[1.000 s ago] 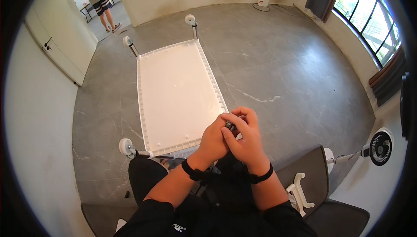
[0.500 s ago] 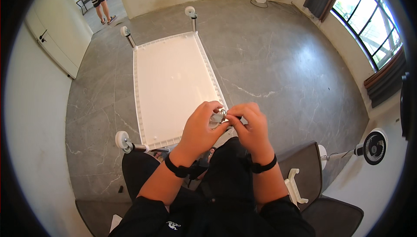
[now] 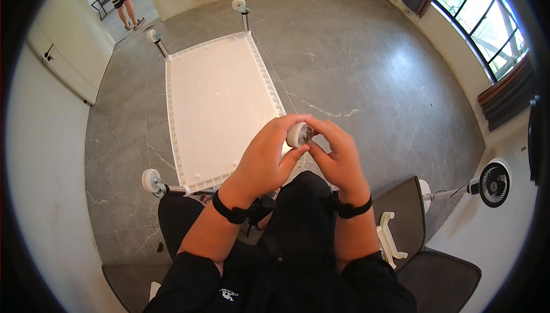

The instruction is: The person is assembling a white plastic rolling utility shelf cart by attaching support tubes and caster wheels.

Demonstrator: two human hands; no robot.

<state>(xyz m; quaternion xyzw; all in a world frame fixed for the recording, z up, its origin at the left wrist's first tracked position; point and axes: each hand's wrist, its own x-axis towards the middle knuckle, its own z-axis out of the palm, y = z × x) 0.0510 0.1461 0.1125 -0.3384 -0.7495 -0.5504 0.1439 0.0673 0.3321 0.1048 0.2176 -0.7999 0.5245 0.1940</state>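
Left hand (image 3: 266, 161): curling its fingers in a closed grip at frame centre.
Right hand (image 3: 338, 155): pinching beside it, fingertips meeting.

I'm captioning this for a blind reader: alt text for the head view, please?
Both hands, left hand and right hand, hold a white caster wheel over an upturned white cart shelf lying on a grey floor, casters on three corners.

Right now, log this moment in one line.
left hand: holds caster wheel | right hand: on wheel | white tray: upside down on floor
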